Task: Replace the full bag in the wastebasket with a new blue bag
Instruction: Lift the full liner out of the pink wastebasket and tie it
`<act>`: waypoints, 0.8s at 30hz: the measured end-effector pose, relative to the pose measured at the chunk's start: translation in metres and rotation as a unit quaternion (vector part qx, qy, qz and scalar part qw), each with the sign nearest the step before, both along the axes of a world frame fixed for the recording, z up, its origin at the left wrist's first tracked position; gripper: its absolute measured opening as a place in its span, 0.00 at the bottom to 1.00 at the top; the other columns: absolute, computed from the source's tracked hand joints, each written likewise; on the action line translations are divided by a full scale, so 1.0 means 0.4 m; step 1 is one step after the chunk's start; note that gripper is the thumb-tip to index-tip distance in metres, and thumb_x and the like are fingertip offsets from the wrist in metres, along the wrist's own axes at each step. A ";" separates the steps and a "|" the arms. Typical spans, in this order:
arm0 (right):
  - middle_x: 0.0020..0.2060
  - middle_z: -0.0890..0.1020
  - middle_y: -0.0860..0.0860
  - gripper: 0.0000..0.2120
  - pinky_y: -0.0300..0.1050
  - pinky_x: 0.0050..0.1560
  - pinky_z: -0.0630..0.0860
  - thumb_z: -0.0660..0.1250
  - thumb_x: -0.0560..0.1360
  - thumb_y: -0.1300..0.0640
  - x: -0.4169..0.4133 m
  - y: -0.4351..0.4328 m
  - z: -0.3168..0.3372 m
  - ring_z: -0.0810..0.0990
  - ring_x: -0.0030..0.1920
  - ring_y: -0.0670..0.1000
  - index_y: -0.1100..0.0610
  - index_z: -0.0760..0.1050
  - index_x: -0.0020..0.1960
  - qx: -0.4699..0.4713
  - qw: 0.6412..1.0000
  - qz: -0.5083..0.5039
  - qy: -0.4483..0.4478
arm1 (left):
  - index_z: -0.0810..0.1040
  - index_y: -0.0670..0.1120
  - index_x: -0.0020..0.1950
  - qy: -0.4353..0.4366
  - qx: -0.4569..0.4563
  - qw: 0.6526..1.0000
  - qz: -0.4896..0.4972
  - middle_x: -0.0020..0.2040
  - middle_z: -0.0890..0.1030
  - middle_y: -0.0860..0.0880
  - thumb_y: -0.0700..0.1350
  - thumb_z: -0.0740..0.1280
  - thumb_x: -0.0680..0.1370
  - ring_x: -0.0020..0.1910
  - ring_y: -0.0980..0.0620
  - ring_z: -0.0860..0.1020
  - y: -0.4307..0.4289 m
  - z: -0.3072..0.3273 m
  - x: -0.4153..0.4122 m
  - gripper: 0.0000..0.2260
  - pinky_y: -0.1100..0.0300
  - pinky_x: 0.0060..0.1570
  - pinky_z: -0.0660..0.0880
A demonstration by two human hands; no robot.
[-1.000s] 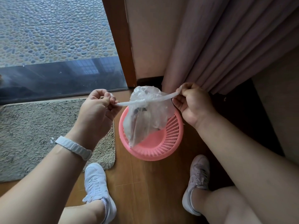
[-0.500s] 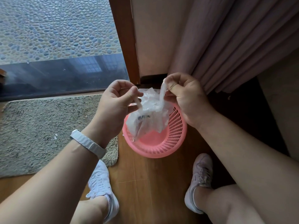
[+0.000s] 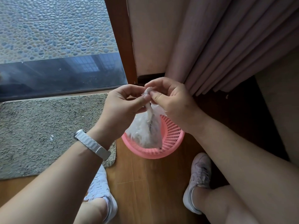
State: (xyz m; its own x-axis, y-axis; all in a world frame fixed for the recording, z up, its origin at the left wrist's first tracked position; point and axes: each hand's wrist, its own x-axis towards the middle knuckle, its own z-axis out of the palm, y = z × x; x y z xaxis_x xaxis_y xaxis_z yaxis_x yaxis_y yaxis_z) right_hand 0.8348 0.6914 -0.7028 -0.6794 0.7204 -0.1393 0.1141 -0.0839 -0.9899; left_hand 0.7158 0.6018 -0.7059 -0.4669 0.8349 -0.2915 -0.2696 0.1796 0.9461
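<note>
wastebasket (image 3: 171,143), pink and perforated, is seen standing on the wooden floor (image 3: 132,183) beside a shaggy grey mat (image 3: 40,130), near a pink curtain (image 3: 218,46) and a glass door (image 3: 56,46). a clear full bag (image 3: 145,131) is held hanging above it, its lower part over the basket's opening. the bag's twisted neck is pinched between the fingers of the left hand (image 3: 124,104) and the right hand (image 3: 171,101), which are pressed close together. a white watch band (image 3: 92,144) is worn on the left wrist.
</note>
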 end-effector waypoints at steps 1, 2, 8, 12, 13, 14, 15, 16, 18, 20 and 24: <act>0.44 0.82 0.59 0.09 0.40 0.48 0.79 0.64 0.76 0.69 0.001 -0.001 -0.003 0.82 0.45 0.48 0.65 0.76 0.56 -0.011 1.000 0.000 0.001 | 0.82 0.44 0.43 0.017 -0.005 1.000 0.011 0.38 0.84 0.45 0.43 0.75 0.67 0.38 0.50 0.82 0.000 -0.006 -0.001 0.07 0.53 0.44 0.81; 0.44 0.82 0.59 0.11 0.38 0.48 0.78 0.64 0.75 0.69 0.002 -0.002 -0.007 0.82 0.45 0.47 0.64 0.75 0.57 -0.018 1.000 0.001 0.001 | 0.82 0.45 0.41 0.036 -0.013 0.999 0.024 0.38 0.83 0.44 0.43 0.75 0.68 0.39 0.50 0.82 0.001 -0.013 -0.004 0.05 0.52 0.44 0.81; 0.57 0.77 0.49 0.17 0.38 0.60 0.71 0.72 0.71 0.58 -0.002 0.010 -0.082 0.74 0.59 0.45 0.54 0.75 0.60 0.183 0.974 0.047 -0.122 | 0.81 0.41 0.45 0.098 0.004 0.993 0.061 0.39 0.79 0.47 0.40 0.73 0.73 0.38 0.52 0.74 0.023 -0.037 -0.025 0.04 0.58 0.42 0.74; 0.59 0.77 0.49 0.20 0.49 0.57 0.75 0.70 0.73 0.51 -0.015 0.044 -0.130 0.75 0.59 0.48 0.54 0.74 0.63 0.225 0.962 0.065 -0.140 | 0.81 0.44 0.43 0.099 0.025 0.994 0.024 0.39 0.80 0.46 0.41 0.73 0.73 0.39 0.50 0.76 0.051 -0.042 -0.034 0.02 0.55 0.43 0.75; 0.57 0.78 0.50 0.19 0.51 0.54 0.76 0.69 0.73 0.49 -0.018 0.059 -0.138 0.76 0.57 0.48 0.55 0.75 0.62 0.234 0.960 0.063 -0.137 | 0.80 0.44 0.44 0.099 0.028 0.995 0.015 0.39 0.79 0.44 0.42 0.72 0.73 0.40 0.49 0.76 0.059 -0.046 -0.038 0.03 0.54 0.43 0.76; 0.54 0.78 0.50 0.17 0.52 0.51 0.77 0.68 0.73 0.49 -0.023 0.073 -0.146 0.77 0.55 0.49 0.55 0.76 0.60 0.239 0.960 0.061 -0.134 | 0.79 0.45 0.44 0.093 0.031 0.995 0.012 0.39 0.79 0.44 0.42 0.71 0.73 0.40 0.48 0.77 0.068 -0.051 -0.044 0.03 0.55 0.42 0.77; 0.52 0.78 0.49 0.16 0.54 0.48 0.78 0.68 0.73 0.49 -0.028 0.085 -0.152 0.77 0.53 0.49 0.55 0.76 0.58 0.239 0.961 0.059 -0.129 | 0.78 0.45 0.44 0.083 0.032 0.996 0.012 0.39 0.79 0.45 0.42 0.71 0.74 0.40 0.49 0.77 0.077 -0.056 -0.050 0.02 0.57 0.42 0.78; 0.50 0.78 0.49 0.14 0.54 0.47 0.77 0.68 0.73 0.51 -0.036 0.095 -0.156 0.78 0.51 0.49 0.55 0.77 0.56 0.239 0.962 0.057 -0.122 | 0.78 0.45 0.44 0.074 0.036 0.996 0.018 0.38 0.79 0.47 0.41 0.70 0.75 0.40 0.50 0.78 0.085 -0.059 -0.058 0.02 0.59 0.41 0.78; 0.48 0.78 0.49 0.11 0.55 0.44 0.76 0.69 0.73 0.53 -0.062 0.106 -0.151 0.77 0.48 0.50 0.55 0.78 0.54 0.249 0.960 0.054 -0.113 | 0.77 0.46 0.44 0.078 0.038 0.996 0.033 0.38 0.81 0.50 0.41 0.68 0.77 0.39 0.51 0.80 0.102 -0.055 -0.072 0.03 0.59 0.40 0.78; 0.47 0.79 0.51 0.11 0.55 0.43 0.76 0.69 0.72 0.55 -0.093 0.107 -0.129 0.77 0.46 0.51 0.55 0.78 0.54 0.264 0.956 0.061 -0.115 | 0.77 0.48 0.44 0.105 0.030 0.993 0.042 0.37 0.81 0.52 0.42 0.68 0.78 0.39 0.53 0.80 0.114 -0.041 -0.085 0.03 0.60 0.39 0.77; 0.49 0.79 0.52 0.12 0.53 0.46 0.73 0.70 0.73 0.54 -0.123 0.088 -0.029 0.76 0.48 0.55 0.56 0.76 0.55 0.311 0.937 0.061 -0.148 | 0.80 0.51 0.43 0.081 0.030 0.992 0.093 0.36 0.81 0.55 0.45 0.70 0.76 0.37 0.56 0.79 0.126 0.050 -0.120 0.03 0.62 0.38 0.76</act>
